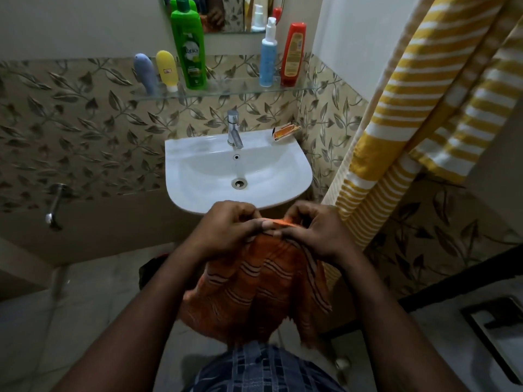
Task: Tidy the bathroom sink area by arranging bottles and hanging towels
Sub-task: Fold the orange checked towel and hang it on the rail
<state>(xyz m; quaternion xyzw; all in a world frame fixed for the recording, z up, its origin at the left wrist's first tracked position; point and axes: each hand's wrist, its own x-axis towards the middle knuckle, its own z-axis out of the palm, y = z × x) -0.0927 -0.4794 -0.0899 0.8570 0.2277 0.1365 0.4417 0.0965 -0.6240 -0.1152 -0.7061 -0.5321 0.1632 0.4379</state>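
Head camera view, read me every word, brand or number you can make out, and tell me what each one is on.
"Vatika": on the tall green bottle on the glass shelf.
Red bottle: label print too blurred to read.
Blue spray bottle: print too small to read.
Yellow tube: small red mark, unreadable.
Orange packet on the sink: unreadable.
Orange towel: stripes only, no text.

Gloss, metal, glass and cloth around the sink (184, 171)

The sink is seen as glossy white ceramic, with a polished metal tap (234, 131) set at its back rim. Above it, a clear glass shelf (226, 90) is loaded with smooth plastic, such as the shiny green bottle (189, 49). In front of the sink the orange towel (260, 287) is shown as soft, matt woven cloth. To the right of the sink the yellow-striped towel (396, 131) is shown as coarser cloth.
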